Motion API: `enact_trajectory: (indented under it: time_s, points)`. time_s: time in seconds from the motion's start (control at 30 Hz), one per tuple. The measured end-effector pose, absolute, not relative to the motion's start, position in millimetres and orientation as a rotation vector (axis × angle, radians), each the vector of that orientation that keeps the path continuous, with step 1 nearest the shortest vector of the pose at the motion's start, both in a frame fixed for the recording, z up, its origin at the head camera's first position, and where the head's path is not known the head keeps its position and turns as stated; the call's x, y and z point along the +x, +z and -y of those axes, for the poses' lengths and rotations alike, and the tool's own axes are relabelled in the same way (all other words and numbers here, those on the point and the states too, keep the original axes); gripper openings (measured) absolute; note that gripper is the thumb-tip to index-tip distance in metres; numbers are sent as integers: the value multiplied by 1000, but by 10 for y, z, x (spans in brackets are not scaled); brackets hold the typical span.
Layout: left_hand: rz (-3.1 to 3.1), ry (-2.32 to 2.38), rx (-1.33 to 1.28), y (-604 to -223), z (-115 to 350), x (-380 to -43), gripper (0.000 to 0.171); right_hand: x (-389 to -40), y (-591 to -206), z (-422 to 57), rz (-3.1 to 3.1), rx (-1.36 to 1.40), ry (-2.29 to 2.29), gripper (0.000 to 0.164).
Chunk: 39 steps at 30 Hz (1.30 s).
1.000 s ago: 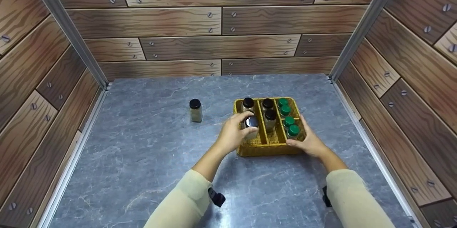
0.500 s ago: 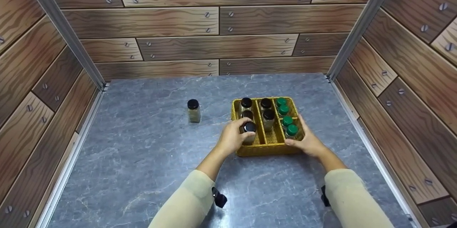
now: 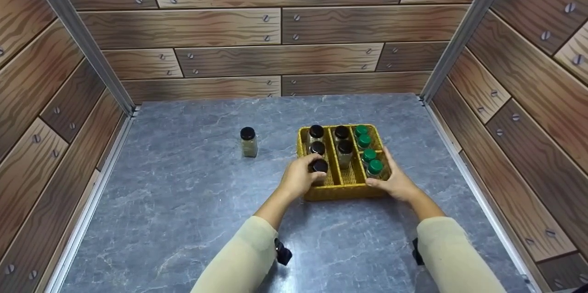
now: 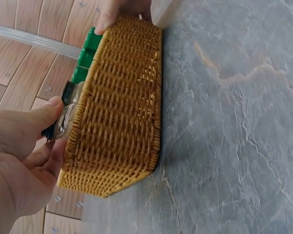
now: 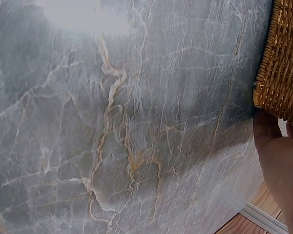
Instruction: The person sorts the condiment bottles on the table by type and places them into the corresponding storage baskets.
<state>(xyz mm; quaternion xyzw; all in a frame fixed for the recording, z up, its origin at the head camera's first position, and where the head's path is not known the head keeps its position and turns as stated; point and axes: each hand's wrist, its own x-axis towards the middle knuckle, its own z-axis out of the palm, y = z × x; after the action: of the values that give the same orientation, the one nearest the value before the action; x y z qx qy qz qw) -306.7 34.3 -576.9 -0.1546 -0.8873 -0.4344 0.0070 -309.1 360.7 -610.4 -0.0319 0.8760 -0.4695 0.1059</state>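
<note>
My left hand [image 3: 298, 177] pinches a clear spice jar with a black cap [image 3: 319, 166] between thumb and fingers. This jar stands low in the front of the left compartment of a woven basket [image 3: 340, 192]. Behind it in the same compartment are two more black-capped jars [image 3: 316, 131]. At the basket's right front corner, my right hand [image 3: 398, 183] grips the side, its thumb near the front rim. In the left wrist view, the held jar's glass [image 4: 66, 117] shows just above the basket rim; its lower part is hidden.
Two black-capped jars [image 3: 344, 147] stand in the middle compartment, and several green-capped jars [image 3: 369, 155] in the divided right one. Another black-capped jar [image 3: 248, 142] stands alone on the grey marbled table [image 3: 183, 183], left of the basket. Wood-patterned walls [image 3: 220, 29] enclose the table.
My left hand has lowered the jar into the front of the left compartment, moving slightly toward the near side. The right hand stays on the basket's corner.
</note>
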Motion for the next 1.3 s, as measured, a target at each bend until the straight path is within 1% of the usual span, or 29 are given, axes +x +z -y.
enact_trajectory:
  time_s: [0.2,0.83,1.0,1.3]
  points:
    - [2798,-1380,-458,-5778,-358,-3076,44,-3084,-6088,-3608,-2577,-85,-1390,134]
    - [2757,-1346,-501,-5826,-356,-3076,40,-3074,-6111,-3604,-2544,-84,-1429,134]
    - [2770,-1349,-495,-5825,-349,-3088,42,-3090,-6123,-3602,-2531,-103,-1474,133]
    - [2787,-1377,-481,-5800,-311,-3142,51,-3093,-6118,-3620,-2557,-66,-1398,132]
